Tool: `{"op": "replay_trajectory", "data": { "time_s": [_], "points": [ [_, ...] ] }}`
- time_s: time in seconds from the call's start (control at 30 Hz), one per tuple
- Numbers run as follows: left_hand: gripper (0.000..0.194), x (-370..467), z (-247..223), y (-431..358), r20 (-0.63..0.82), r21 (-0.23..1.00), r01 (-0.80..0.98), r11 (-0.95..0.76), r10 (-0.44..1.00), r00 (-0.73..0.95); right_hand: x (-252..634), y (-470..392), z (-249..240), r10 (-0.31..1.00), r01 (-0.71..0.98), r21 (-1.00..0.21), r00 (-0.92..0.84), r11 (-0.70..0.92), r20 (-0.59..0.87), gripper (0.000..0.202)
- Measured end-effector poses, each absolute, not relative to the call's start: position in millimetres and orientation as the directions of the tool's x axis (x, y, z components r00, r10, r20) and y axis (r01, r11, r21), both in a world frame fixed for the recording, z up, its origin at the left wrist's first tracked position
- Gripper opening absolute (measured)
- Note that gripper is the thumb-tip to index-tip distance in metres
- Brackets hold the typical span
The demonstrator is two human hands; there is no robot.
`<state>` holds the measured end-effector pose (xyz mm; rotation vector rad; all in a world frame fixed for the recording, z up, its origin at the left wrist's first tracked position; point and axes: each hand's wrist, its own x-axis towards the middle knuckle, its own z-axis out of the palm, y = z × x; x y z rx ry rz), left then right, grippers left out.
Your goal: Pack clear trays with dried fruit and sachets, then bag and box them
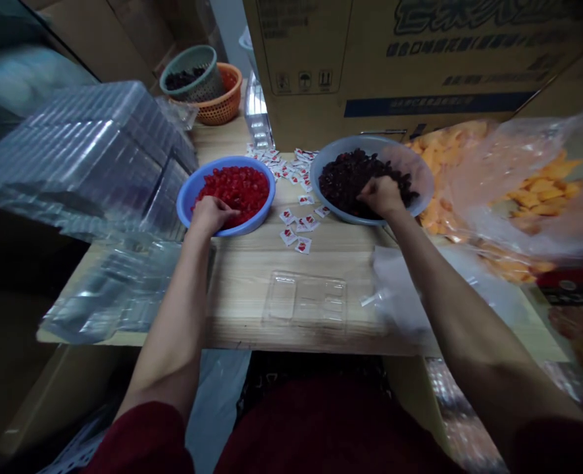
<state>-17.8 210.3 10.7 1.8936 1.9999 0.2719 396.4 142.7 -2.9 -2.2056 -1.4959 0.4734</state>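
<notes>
My left hand (212, 214) dips into a blue bowl (183, 194) at its near left side, fingers curled onto the glossy red dried fruit pieces (239, 187). Over a pale translucent bowl (422, 174) of dark dried fruit (343, 174), my right hand (381, 196) is closed, its fingertips pinched at the pieces. How much fruit either hand holds is hidden. A clear plastic tray (305, 299) with moulded compartments lies on the table between my forearms. Small white sachets with red print (304, 224) are scattered between the two bowls.
Stacked clear plastic trays (89, 158) rise at the left. Green and orange baskets (220, 105) stand at the back. A big cardboard box (311, 118) walls off the rear. Bags of orange dried fruit (538, 191) and a white plastic bag (400, 283) lie right.
</notes>
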Motion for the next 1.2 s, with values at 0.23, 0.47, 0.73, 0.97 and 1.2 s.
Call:
{"op": "replay_trajectory", "data": {
  "time_s": [0.23, 0.47, 0.73, 0.97, 1.2],
  "points": [
    [0.02, 37.6, 17.7, 88.3, 0.263, 0.831, 0.445, -0.333, 0.941, 0.214, 343.8, -2.1, 5.1, 0.97, 0.6, -0.795, 0.131, 0.088, 0.206, 0.012],
    [0.019, 125.1, -33.6, -15.8, 0.033, 0.663, 0.553, -0.504, 0.758, 0.652, 302.2, -64.6, -51.4, 0.989, 0.575, -0.812, 0.027, 0.104, 0.146, 0.015],
    [0.017, 72.4, 23.1, 42.6, 0.368, 0.585, 0.646, -0.49, 0.87, 0.328, 295.3, -71.4, -42.3, 0.967, 0.632, -0.744, -0.033, 0.216, 0.253, 0.022],
    [0.024, -11.9, 21.7, 212.3, -0.257, 0.302, 0.951, -0.06, 0.956, 0.142, 373.0, 22.0, 8.9, 0.885, 0.73, -0.675, 0.237, 0.111, 0.401, 0.02],
    [0.026, -10.8, 0.7, 224.4, -0.371, 0.23, 0.971, -0.071, 0.916, 0.155, 407.4, 129.2, -1.7, 0.981, 0.868, -0.457, 0.161, -0.192, -0.106, 0.019]
  ]
}}
